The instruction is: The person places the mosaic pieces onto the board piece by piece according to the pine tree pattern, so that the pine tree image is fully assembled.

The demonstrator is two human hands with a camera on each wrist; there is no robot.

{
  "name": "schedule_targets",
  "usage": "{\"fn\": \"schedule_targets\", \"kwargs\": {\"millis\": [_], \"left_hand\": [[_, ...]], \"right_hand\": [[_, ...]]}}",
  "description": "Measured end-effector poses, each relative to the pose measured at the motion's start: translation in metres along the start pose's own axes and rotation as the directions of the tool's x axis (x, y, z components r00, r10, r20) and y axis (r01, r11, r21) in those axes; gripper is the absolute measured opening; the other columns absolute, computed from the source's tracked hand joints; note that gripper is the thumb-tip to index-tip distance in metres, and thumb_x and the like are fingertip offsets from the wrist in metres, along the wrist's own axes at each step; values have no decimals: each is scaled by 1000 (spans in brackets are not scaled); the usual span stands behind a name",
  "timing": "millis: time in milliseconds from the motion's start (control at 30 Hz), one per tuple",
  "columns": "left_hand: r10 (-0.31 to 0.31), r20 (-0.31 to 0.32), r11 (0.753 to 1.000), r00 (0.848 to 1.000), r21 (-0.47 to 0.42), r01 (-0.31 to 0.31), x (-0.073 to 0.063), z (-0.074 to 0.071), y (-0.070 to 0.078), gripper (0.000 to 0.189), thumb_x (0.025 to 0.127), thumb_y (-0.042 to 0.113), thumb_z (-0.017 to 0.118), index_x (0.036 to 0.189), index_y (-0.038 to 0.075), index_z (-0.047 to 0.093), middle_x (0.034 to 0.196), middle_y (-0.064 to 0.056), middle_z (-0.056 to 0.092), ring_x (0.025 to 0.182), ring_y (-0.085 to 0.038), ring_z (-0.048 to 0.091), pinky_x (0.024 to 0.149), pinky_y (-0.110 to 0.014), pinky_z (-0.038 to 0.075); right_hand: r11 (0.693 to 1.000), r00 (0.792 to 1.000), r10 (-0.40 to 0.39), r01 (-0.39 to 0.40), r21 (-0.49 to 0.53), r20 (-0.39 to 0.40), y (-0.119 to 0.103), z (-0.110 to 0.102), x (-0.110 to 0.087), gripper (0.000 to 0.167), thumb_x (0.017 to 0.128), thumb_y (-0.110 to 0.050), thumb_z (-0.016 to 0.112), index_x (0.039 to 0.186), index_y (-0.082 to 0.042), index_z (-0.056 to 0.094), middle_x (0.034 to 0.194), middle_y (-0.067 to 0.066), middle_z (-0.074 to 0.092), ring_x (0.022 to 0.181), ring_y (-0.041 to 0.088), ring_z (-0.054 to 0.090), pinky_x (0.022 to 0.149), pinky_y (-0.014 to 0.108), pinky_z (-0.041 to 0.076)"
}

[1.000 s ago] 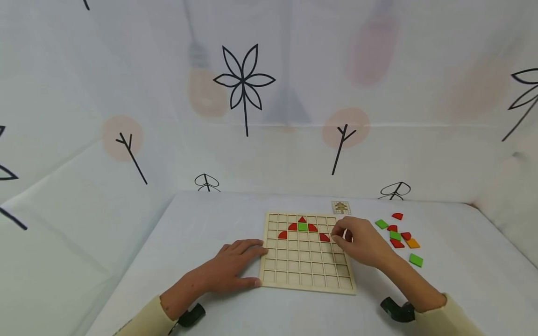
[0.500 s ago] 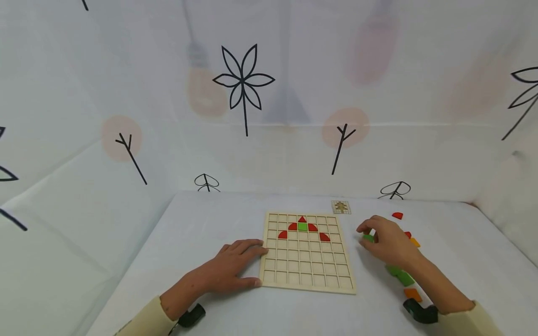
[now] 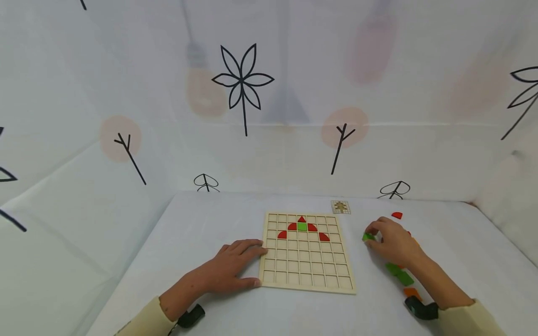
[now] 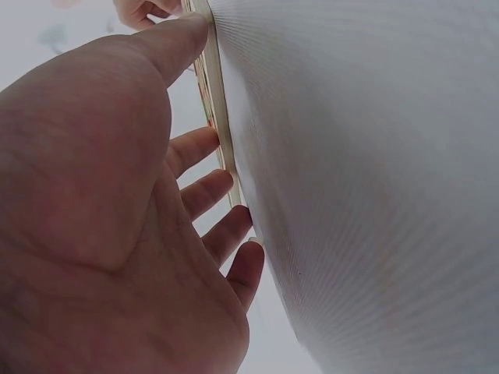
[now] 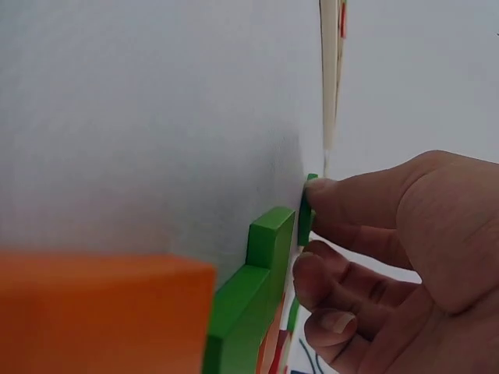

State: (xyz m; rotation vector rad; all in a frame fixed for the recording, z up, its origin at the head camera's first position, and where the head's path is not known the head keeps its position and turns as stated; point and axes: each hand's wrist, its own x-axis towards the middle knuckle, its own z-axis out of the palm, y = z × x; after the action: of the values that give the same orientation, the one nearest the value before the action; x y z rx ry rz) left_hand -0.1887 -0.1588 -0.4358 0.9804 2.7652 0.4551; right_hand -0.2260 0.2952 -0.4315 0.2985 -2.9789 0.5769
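A wooden grid board (image 3: 308,266) lies flat on the white table. On it sit a red triangle tile (image 3: 301,219), a green square tile (image 3: 302,227) and several red quarter-round tiles (image 3: 282,234). My left hand (image 3: 237,266) touches the board's left edge, its fingers extended; the left wrist view shows the thumb (image 4: 187,39) and fingertips against that edge. Right of the board, my right hand (image 3: 392,240) pinches a loose green square tile (image 3: 368,237) between thumb and forefinger. In the right wrist view this green tile (image 5: 306,210) stays close to the table surface.
Loose tiles lie under and around the right forearm: green squares (image 3: 405,278), an orange tile (image 3: 412,293) and a red quarter-round (image 3: 397,215). A small card with a tree pattern (image 3: 341,207) lies behind the board. A white printed cloth (image 3: 269,158) hangs at the back.
My right hand has moved right from the board to the loose tiles, and its fingers have closed on the green square tile. My left hand and the board stay in place.
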Motion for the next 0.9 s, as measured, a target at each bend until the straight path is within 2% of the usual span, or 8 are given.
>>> {"fn": "schedule_targets", "kwargs": {"millis": [267,400,600,900], "left_hand": [[-4,2,1000,1000,-3,4,1,0,0,73,100,62,65,163,37,38,169,9,32,156,-20,31,117,-59,34],[-4,2,1000,1000,-2,4,0,0,0,73,100,62,65,163,37,38,169,9,32,156,-21,31,118,-59,34],[3,0,1000,1000,0,-3,0,1,0,73,100,61,65,163,36,38,169,8,32,156,-21,31,117,-58,34],[3,-1,1000,1000,-5,-3,0,2,-2,73,100,62,64,163,37,38,169,8,31,156,-20,31,117,-58,34]], "right_hand": [[1000,999,-5,4,20,53,3,-1,2,20,88,-7,83,101,-1,70,99,10,64,88,26,58,81,48,55],[999,997,9,-11,31,79,2,-3,3,22,89,-8,83,103,0,68,98,9,65,87,24,57,77,44,55],[998,996,16,-21,56,88,0,-5,4,26,89,-8,84,108,1,68,99,7,68,87,23,60,76,42,56],[995,995,18,-28,100,98,-1,-5,2,23,87,-7,84,104,-5,69,95,3,67,86,22,61,73,38,55]]}}
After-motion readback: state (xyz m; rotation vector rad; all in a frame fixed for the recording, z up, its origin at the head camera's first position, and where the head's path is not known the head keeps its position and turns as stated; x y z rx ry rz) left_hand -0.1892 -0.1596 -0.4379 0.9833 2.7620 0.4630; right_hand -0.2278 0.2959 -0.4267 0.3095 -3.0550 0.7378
